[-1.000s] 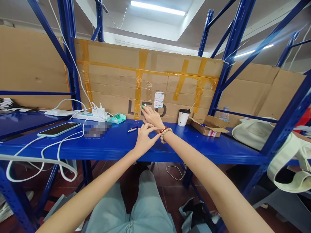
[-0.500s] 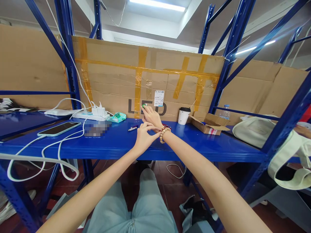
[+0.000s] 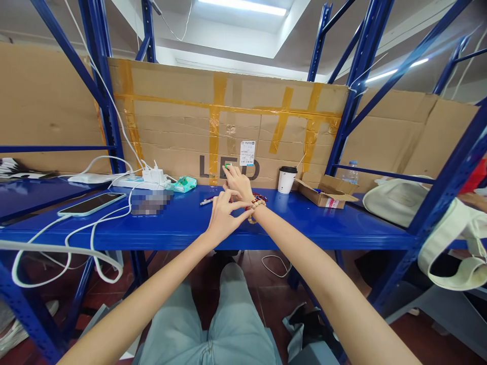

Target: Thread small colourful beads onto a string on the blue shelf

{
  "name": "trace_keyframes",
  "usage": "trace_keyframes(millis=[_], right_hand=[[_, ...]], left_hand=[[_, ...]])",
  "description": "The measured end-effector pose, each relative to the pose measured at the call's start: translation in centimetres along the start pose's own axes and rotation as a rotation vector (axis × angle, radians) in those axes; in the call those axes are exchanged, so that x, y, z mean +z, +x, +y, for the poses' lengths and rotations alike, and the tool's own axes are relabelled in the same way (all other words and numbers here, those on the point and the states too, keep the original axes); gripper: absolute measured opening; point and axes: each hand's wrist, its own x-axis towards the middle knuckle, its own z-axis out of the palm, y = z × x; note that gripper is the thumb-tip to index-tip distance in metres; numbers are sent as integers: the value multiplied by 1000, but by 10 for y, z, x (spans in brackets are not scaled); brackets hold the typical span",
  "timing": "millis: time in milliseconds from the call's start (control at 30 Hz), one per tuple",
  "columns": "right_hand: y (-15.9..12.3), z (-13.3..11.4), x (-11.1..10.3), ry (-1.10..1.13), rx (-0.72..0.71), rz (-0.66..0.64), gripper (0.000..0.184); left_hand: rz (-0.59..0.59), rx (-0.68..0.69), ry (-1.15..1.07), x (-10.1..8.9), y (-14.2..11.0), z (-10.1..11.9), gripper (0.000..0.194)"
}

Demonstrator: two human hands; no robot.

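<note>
My left hand (image 3: pixel 223 210) is closed in a pinch, thumb and fingertips on a bracelet of pale wooden beads (image 3: pixel 257 204) around my right wrist. Held out over the blue table (image 3: pixel 182 223), my right hand (image 3: pixel 240 183) has its fingers loosely stretched and grasps nothing. A green ring (image 3: pixel 228 166) shows on one of its fingers. Dark red beads (image 3: pixel 260 196) appear just beyond the wrist; whether they are worn or lie on the table, I cannot tell. A pen (image 3: pixel 206 202) lies left of my hands, partly hidden by the left one.
A white cup with a black lid (image 3: pixel 286 180) and an open cardboard box (image 3: pixel 325 191) stand to the right. On the left are a phone (image 3: pixel 92 204), white cables, a power strip with chargers (image 3: pixel 154 177) and a green packet (image 3: pixel 184 184). Cardboard (image 3: pixel 171 126) walls the back.
The left fingers stay on the bead bracelet, which has shifted slightly at the wrist. More of the dark red beads shows beyond it. The view has moved a little.
</note>
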Motion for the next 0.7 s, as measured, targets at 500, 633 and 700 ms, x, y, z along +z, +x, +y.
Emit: trace_keyframes(millis=[500, 633, 700], right_hand=[[-4, 6, 42, 1363, 790, 51, 37], [-4, 4, 33, 1694, 775, -126, 41], [-4, 5, 28, 1753, 660, -187, 42]], left_hand=[[98, -382, 97, 10, 20, -38, 36], [-74, -442, 182, 8, 29, -76, 49], [-195, -454, 130, 7, 32, -88, 35]])
